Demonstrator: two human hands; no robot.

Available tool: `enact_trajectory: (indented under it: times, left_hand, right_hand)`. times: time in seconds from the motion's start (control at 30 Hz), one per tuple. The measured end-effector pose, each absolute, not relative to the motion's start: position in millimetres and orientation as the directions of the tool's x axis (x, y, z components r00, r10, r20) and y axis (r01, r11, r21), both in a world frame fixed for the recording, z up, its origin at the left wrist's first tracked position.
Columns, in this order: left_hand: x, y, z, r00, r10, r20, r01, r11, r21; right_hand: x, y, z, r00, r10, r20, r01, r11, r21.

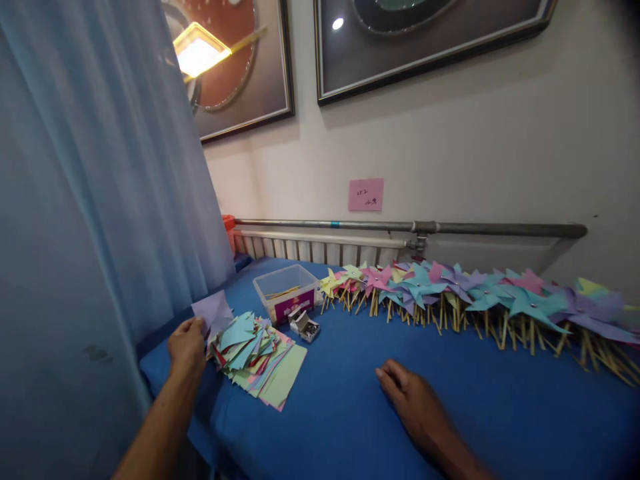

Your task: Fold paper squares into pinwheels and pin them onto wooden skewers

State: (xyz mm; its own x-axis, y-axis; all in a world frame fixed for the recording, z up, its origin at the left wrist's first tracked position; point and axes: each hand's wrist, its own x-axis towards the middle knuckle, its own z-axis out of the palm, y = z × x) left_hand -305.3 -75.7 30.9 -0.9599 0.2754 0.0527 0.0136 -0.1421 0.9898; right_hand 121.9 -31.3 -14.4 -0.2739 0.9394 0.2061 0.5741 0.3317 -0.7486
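Currently, the left hand pinches a lilac sheet at left.
Its grip is clamped on the sheet, just beside the paper pile; the right hand lies near right, its fingers curled together, with pinwheels and a tub farther back.

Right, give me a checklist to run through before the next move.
1. Lilac sheet gripped: ok, in the left hand.
2. Right hand free: cannot tell; its fingers are curled, with nothing visible in them.
3. Small box open: ok, metal bits show inside.
4. Sticks in the tub: ok, some show; how many, cannot tell.
5. Paper pile squared up: not ok, sheets lie fanned and jumbled.
6. Pinwheels apart from the pile: ok.
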Motion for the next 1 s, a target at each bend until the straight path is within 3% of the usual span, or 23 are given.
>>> enact_trajectory:
  times: [0.13, 0.2, 0.27, 0.37, 0.47, 0.6, 0.77, 0.83, 0.9, 1.0]
  left_hand:
    - [-295.1, -75.6, 43.6, -0.973, 0.155, 0.173, 0.123, -0.287, 0.95]
    - [-276.5, -73.7, 51.1, -0.96, 0.215, 0.181, 0.095, -0.361, 0.928]
    - [-247.2, -67.5, 57.0, -0.896, 0.409, 0.173, -0.013, -0.413, 0.911]
    - [-187.8, -48.7, 60.1, -0.599, 0.789, 0.139, -0.219, -0.328, 0.919]
    - [-124.9, -20.3, 56.4, -0.305, 0.951, 0.044, -0.323, -0.147, 0.935]
    - [-60.2, 18.1, 45.3, -0.244, 0.969, 0.045, -0.163, -0.086, 0.983]
    - [-24.3, 22.6, 17.7, -0.256, 0.918, 0.305, 0.235, -0.247, 0.94]
    - [-18.5, 10.4, 5.4, -0.182, 0.873, 0.453, 0.438, -0.341, 0.832]
    - [-14.0, -2.3, -2.8, -0.022, 0.787, 0.617, 0.588, -0.489, 0.645]
    - [-8.2, -13.1, -5.5, 0.209, 0.598, 0.774, 0.685, -0.654, 0.321]
  right_hand:
    - [121.8, -30.4, -14.7, -0.274, 0.939, 0.207, 0.553, 0.33, -0.765]
    - [121.0, -30.6, -13.6, -0.266, 0.942, 0.205, 0.529, 0.321, -0.786]
    - [119.4, -31.5, -12.2, -0.244, 0.945, 0.217, 0.493, 0.314, -0.812]
    - [117.2, -33.4, -10.4, -0.204, 0.945, 0.256, 0.422, 0.321, -0.848]
    - [117.9, -34.4, -9.3, -0.152, 0.945, 0.288, 0.349, 0.324, -0.88]
    - [123.5, -35.6, -8.0, -0.107, 0.945, 0.309, 0.293, 0.327, -0.898]
    - [126.9, -29.2, -16.1, -0.063, 0.97, 0.235, 0.143, 0.242, -0.96]
    - [126.9, -22.7, -20.9, -0.061, 0.987, 0.147, 0.021, 0.149, -0.989]
    - [127.6, -16.7, -22.1, -0.073, 0.996, 0.052, -0.172, 0.039, -0.984]
    - [132.3, -11.4, -15.2, -0.173, 0.985, -0.014, -0.492, -0.099, -0.865]
